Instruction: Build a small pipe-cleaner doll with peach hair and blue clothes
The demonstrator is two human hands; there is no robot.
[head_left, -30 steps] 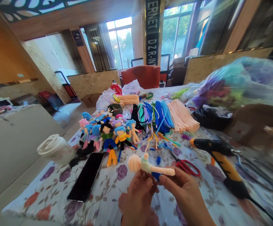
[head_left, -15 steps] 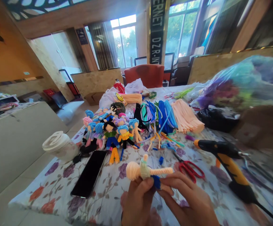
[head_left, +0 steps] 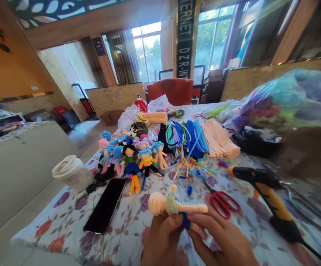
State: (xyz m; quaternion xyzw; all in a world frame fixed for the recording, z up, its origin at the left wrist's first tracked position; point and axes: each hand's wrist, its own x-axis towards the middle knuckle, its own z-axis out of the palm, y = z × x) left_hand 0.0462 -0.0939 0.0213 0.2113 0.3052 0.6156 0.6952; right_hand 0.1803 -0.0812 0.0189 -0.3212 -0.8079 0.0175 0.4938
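Note:
A small doll (head_left: 157, 203) of peach pipe cleaner lies sideways between my hands, its round bald head to the left and a pale green top on its torso. My left hand (head_left: 160, 238) is closed on the torso, thumb in front. A short blue pipe cleaner piece (head_left: 186, 221) wraps around the upper part of one leg. Pinched fingers of my right hand (head_left: 224, 236) hold that leg at the blue piece. The other leg sticks out straight to the right above it. Part of the lower leg is hidden behind my right fingers.
Finished dolls (head_left: 130, 155) are heaped at back left, beside bundles of blue pipe cleaners (head_left: 195, 138) and peach ones (head_left: 218, 138). Red-handled scissors (head_left: 224, 203) and a glue gun (head_left: 268, 192) lie to the right. A phone (head_left: 105, 207) and white lidded cup (head_left: 73, 173) are left.
The doll has shifted slightly right and down, and its straight leg shows longer. The blue piece hangs a little lower. Both hands keep their hold.

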